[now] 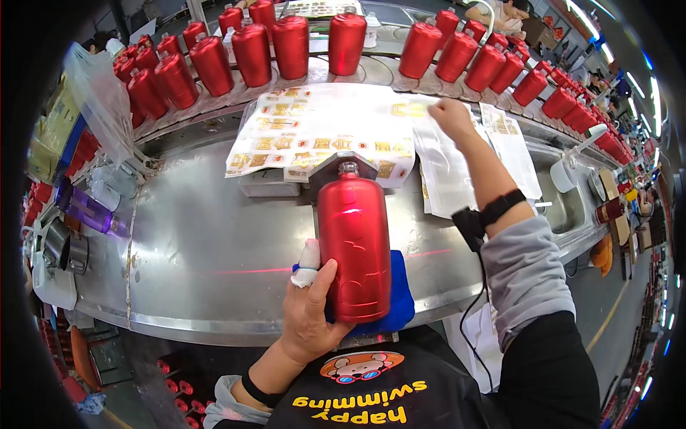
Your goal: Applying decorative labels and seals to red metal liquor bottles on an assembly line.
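Observation:
My left hand [309, 307] grips the lower left side of a glossy red bottle [354, 247], with the thumb against it. A finger of that hand wears a white wrap with a blue band. The bottle lies along the bench, its clear neck pointing away into a dark notched block [325, 170]. A blue cloth [401, 293] lies beneath its lower end. My right hand [450, 118] is closed at the right edge of a white sheet of gold decals [321, 118]. Whatever its fingers pinch, if anything, is hidden.
Red bottles [347, 43] line a curved conveyor [386, 71] behind the metal bench [200, 214]. A red light line crosses the bench. White papers [446, 168] and a sink [568, 196] are at right; a purple bottle [89, 211] and plastic bag [96, 100] at left.

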A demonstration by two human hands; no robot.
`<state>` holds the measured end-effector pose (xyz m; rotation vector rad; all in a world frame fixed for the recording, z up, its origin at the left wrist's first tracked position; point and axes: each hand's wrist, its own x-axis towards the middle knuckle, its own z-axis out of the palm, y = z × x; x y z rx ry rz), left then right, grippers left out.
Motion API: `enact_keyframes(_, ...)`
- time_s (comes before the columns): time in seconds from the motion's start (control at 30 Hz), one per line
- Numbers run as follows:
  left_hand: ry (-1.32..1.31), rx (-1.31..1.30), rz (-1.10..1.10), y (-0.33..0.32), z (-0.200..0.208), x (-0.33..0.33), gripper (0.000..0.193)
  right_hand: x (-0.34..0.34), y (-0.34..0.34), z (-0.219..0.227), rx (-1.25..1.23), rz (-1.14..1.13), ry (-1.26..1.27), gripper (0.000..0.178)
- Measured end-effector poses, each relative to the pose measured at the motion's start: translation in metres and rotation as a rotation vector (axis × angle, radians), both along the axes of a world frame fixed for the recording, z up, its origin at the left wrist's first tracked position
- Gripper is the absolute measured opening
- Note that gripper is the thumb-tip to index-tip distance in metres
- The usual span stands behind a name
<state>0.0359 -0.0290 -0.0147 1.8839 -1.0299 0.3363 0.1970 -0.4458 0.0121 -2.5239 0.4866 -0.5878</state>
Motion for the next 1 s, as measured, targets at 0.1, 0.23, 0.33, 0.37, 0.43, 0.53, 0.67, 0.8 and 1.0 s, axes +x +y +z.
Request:
enact_keyframes(0.1, 0.037, 0.069, 0.075, -0.004, 0.008, -0.004, 0.094, -0.043, -0.073, -0.017, -0.296, -0.089, 0.265, 0.032)
enact_keyframes(0.23, -0.02, 0.174, 0.091, -0.003, 0.012, -0.006, 0.097, -0.096, -0.113, -0.05, -0.493, -0.318, 0.45, 0.025)
enact_keyframes(0.33, -0.014, 0.203, 0.073, 0.0, 0.016, -0.01, 0.098, -0.113, -0.102, -0.018, -0.466, -0.295, 0.424, 0.02)
enact_keyframes(0.37, -0.005, 0.216, 0.042, -0.002, 0.016, -0.008, 0.099, -0.115, -0.099, -0.009, -0.512, -0.159, 0.263, 0.018)
enact_keyframes(0.43, -0.003, 0.231, 0.054, -0.002, 0.018, -0.008, 0.099, -0.114, -0.094, 0.013, -0.572, 0.055, 0.089, 0.018)
enact_keyframes(0.53, 0.044, 0.216, 0.031, -0.005, 0.021, -0.011, 0.101, -0.104, -0.114, 0.035, -0.426, 0.042, 0.09, 0.023)
enact_keyframes(0.67, 0.137, 0.109, 0.044, -0.013, 0.019, -0.012, 0.102, -0.095, -0.154, 0.007, -0.314, -0.135, 0.437, 0.024)
enact_keyframes(0.8, 0.132, 0.143, 0.081, -0.011, 0.02, -0.012, 0.102, -0.102, -0.157, -0.034, -0.484, -0.29, 0.452, 0.023)
enact_keyframes(1.0, 0.126, 0.241, 0.122, -0.009, 0.02, -0.02, 0.104, -0.12, -0.107, 0.035, -0.504, 0.146, 0.029, 0.011)
